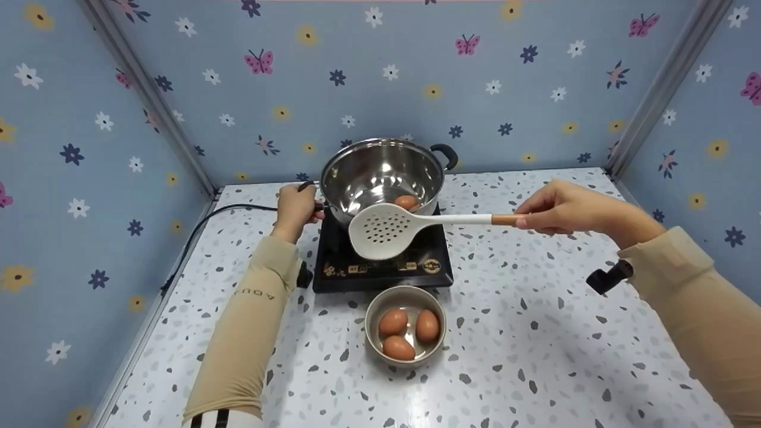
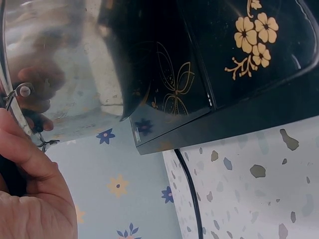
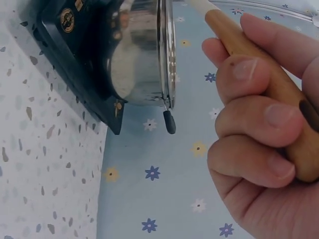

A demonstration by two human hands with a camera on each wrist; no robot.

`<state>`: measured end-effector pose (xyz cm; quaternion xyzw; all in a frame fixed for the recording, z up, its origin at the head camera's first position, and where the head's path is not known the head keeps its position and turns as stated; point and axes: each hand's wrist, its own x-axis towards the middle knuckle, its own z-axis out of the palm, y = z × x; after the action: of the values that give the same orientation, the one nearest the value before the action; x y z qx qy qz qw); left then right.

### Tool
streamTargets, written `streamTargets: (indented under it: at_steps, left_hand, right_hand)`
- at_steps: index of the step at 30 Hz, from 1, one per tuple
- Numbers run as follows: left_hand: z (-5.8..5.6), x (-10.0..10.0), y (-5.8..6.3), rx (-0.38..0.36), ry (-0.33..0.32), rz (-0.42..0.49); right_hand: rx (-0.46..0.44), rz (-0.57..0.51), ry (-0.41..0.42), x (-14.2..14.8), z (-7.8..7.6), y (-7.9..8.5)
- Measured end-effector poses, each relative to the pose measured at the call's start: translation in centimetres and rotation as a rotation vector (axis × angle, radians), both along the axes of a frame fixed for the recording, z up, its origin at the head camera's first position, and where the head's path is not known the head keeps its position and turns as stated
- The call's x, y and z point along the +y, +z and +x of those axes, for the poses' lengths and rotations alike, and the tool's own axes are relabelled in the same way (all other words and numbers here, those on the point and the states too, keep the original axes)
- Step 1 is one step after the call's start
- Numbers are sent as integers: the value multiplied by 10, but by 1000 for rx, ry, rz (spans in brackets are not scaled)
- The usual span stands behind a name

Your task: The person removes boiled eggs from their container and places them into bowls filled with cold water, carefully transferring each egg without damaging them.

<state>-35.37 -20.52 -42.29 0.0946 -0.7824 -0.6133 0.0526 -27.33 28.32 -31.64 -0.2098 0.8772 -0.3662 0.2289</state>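
Note:
My right hand grips the wooden handle of a white skimmer. The skimmer's perforated head is over the front rim of a steel pot, with nothing on it. At the pot's left side, my left hand grips the black side handle; in the left wrist view the fingers curl round it. A brown egg lies inside the pot, partly hidden by the rim and skimmer. In front stands a small bowl with three brown eggs in it.
Beneath the pot is a black induction cooker, its cord running off to the left. The speckled white table meets flowered blue panels at the back and sides. A second black handle sticks out at the pot's right.

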Motion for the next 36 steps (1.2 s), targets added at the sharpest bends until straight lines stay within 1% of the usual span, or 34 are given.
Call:
streamTargets:
  at_steps: [8,10,16,22,29,36]
  left_hand:
    - [-1,-1,-2,7,1,-1]
    - [-1,-2,-3,9,2,-7]
    - [-1,-2,-4,22,-6,-4]
    - [-1,-3,-4,24,-6,-12]
    - [0,-2,-2,16,-5,-1]
    - [-1,-1,-1,12,-1,-13]
  right_hand:
    - [66,-36,-93,-11,-7,14]
    - [66,-41,-128,-14,-8,17]
    - [85,-56,-192,-27,-13,24]
    - [85,-27,-252,-42,-20,27]
    - [63,35,-275,-56,-32,27]
    - [50,93,-255,-70,-42,22]
